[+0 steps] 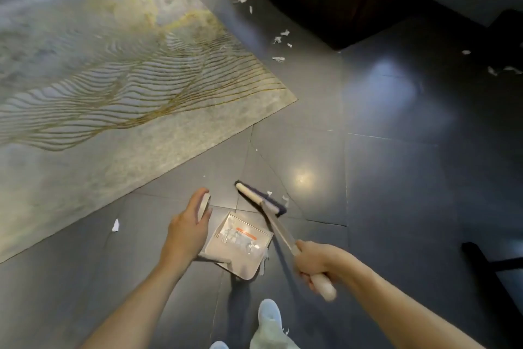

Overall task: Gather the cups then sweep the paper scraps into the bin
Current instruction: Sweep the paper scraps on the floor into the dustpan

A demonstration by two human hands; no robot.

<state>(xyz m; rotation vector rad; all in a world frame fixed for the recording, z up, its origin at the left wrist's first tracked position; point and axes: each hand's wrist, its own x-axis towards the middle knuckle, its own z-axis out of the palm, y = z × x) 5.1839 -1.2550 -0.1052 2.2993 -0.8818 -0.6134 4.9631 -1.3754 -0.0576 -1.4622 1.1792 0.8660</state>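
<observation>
Two tools held: left hand [188,231] holds dustpan [246,269], right hand [312,261] grips broom [259,199].

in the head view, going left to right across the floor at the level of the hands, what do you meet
lone paper scrap → left hand gripping the dustpan handle → dustpan → right hand gripping the broom handle. The broom head overlaps the dustpan, so it is left out.
</observation>
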